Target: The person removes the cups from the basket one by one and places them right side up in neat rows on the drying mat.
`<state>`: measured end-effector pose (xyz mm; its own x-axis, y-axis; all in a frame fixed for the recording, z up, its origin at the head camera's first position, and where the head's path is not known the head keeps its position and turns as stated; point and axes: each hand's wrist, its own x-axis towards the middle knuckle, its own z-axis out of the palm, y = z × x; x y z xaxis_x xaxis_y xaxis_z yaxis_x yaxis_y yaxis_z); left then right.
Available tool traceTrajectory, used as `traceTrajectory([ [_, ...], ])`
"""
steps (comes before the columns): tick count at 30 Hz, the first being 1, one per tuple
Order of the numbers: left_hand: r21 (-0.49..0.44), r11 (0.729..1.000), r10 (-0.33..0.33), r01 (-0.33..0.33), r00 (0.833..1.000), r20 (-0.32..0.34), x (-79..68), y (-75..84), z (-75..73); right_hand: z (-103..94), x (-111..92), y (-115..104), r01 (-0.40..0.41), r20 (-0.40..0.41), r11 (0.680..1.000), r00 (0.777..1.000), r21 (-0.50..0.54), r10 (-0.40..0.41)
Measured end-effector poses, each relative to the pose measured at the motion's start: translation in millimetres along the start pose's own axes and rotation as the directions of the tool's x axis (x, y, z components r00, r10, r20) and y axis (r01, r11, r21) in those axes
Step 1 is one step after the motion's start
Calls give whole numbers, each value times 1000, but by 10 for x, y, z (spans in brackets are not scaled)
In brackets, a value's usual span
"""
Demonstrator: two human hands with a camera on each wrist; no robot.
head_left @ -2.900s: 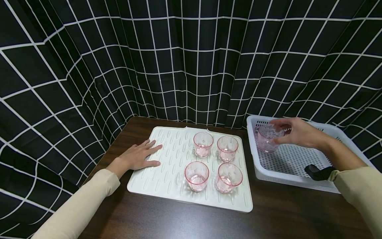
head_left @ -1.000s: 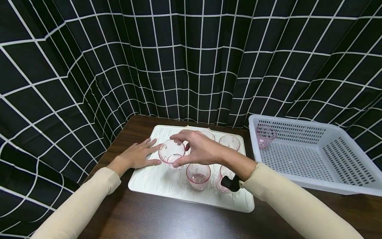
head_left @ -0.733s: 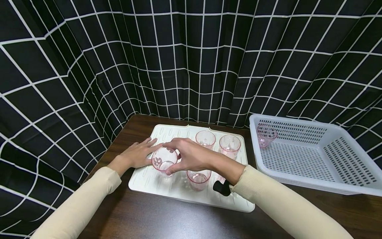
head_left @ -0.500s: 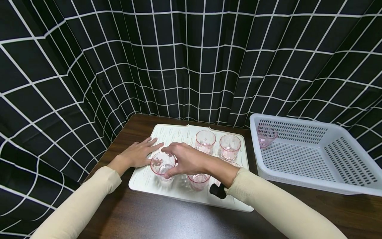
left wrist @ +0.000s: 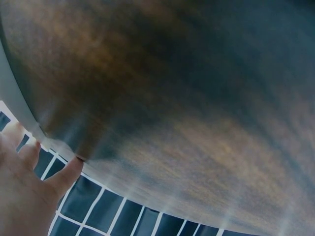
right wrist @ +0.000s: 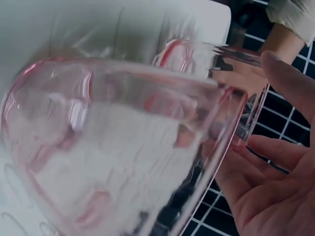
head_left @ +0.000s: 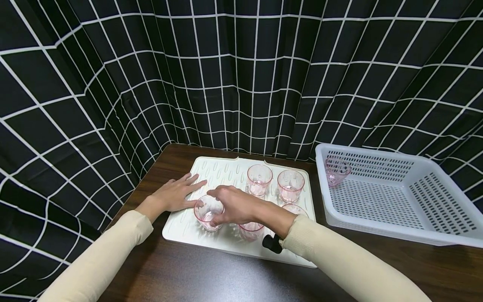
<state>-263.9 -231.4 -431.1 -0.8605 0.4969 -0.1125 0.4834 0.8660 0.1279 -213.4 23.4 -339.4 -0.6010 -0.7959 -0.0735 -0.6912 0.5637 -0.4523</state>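
In the head view my right hand (head_left: 239, 205) has its thumb and fingers round a clear pink-rimmed glass (head_left: 209, 214), which appears upright on the white ribbed mat (head_left: 226, 247). The right wrist view shows thumb and fingers (right wrist: 275, 196) at the far glass (right wrist: 197, 51), with a nearer glass (right wrist: 123, 132) large in front. My left hand (head_left: 171, 195) rests spread on the mat's left edge, its thumb close behind the held glass. Two matching glasses stand at the back, the left one (head_left: 259, 181) and the right one (head_left: 290, 186). Two front glasses are partly hidden by my right arm.
A pale plastic basket (head_left: 381, 222) with perforated walls stands to the right, one tilted pink glass (head_left: 337, 172) in its back left corner. Dark wooden table (head_left: 181, 272) borders the mat. A black curtain with white grid lines (head_left: 241, 84) hangs behind and at the left.
My right hand took a glass from the basket, carried it left over the mat and lowered it at the front left. Lately the glass shifted slightly right. My left hand stayed in place.
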Motion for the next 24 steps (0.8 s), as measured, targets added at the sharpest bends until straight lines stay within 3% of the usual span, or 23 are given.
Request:
traceTrajectory([
  [8, -12, 1000, 3, -3, 1000, -17, -5, -28, 37, -142, -40, 45, 10, 28, 1000, 1000, 6, -10],
  [15, -19, 1000, -2, 1, 1000, -9, 4, -52, 86, -584, -246, 246, 65, -132, 991, 990, 118, -49],
  [20, -21, 1000, 1, -2, 1000, -23, 32, -74, 104, -1016, -543, 620, 29, -289, 978, 957, 206, 32],
  [24, -14, 1000, 3, -3, 1000, -19, 31, -54, 83, -1274, -821, 997, -56, -392, 959, 905, 277, 166],
])
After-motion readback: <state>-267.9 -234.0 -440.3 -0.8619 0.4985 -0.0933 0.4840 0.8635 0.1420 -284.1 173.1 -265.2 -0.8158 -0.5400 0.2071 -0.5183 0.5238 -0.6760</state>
